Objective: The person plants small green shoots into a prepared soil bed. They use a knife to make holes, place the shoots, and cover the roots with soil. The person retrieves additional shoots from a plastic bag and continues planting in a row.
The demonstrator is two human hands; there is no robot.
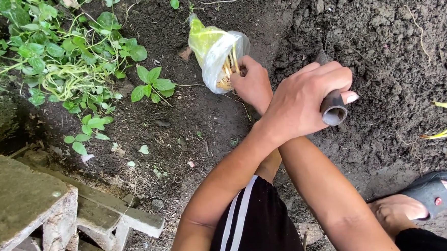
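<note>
Crosswise, the left hand (304, 103) clenches a dark tool handle (333, 108) over loose soil (382, 41); the right hand (252, 83) grips seedling roots (228, 72) inside a plastic bag (214, 49). Crossed arms could jostle and snap roots.

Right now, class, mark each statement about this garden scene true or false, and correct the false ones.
1. The left hand grips a dark tube-like handle. True.
2. The right hand rests on a sandal. False: it is at the mouth of the plastic bag, among pale stalks.
3. The forearms cross each other. True.
4. The bag lies on a concrete block. False: it lies on dark soil.
</note>
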